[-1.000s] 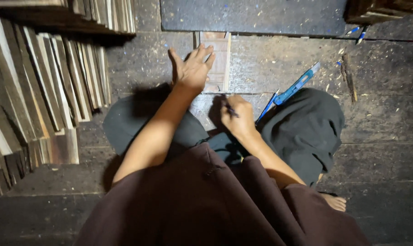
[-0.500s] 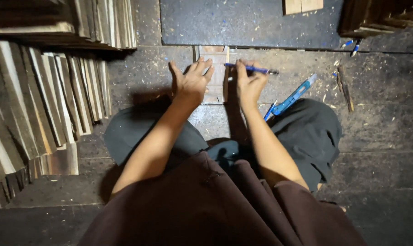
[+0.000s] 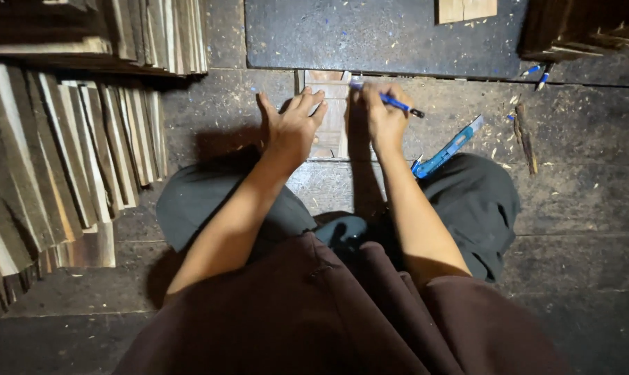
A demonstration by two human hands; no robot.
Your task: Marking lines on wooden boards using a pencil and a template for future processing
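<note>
Slats (image 3: 78, 146) left, blue knife (image 3: 445, 149) beside right hand (image 3: 384, 118)

The left hand (image 3: 292, 128) covers the near part of the small wooden board (image 3: 332, 104), so that part cannot be seen. The right hand (image 3: 384, 118) hides the middle of the blue pen (image 3: 398, 104). The stack of wood strips (image 3: 64, 153) runs off the left edge. A pale wood piece (image 3: 466, 10) is cut off at the top edge. Two tiny blue things (image 3: 540, 73) by the dark mat (image 3: 370, 35) are too small to tell.
</note>
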